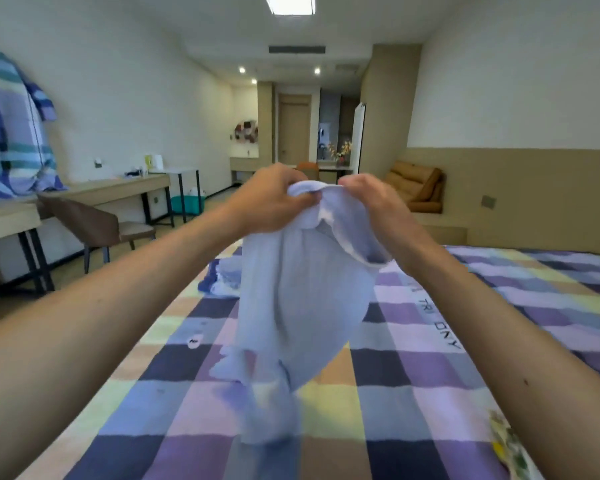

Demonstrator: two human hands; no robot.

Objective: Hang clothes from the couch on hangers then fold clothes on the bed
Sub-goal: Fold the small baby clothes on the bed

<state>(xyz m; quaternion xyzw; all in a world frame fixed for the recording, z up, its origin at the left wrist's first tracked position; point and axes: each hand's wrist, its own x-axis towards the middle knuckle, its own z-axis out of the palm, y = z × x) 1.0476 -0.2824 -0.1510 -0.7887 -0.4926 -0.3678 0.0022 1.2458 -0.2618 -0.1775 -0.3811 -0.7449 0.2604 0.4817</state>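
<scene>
A light blue garment hangs in the air over the bed, which has a checked purple, yellow and navy cover. My left hand and my right hand grip its top edge close together at chest height. The cloth droops in loose folds and its lower end is blurred. Behind it on the bed lies a small heap of blue and white clothes. The brown couch stands far off by the right wall.
A plaid shirt hangs at the far left. Below it run a long desk and a brown chair. A teal bin stands beyond. A patterned cloth lies at the bed's near right edge.
</scene>
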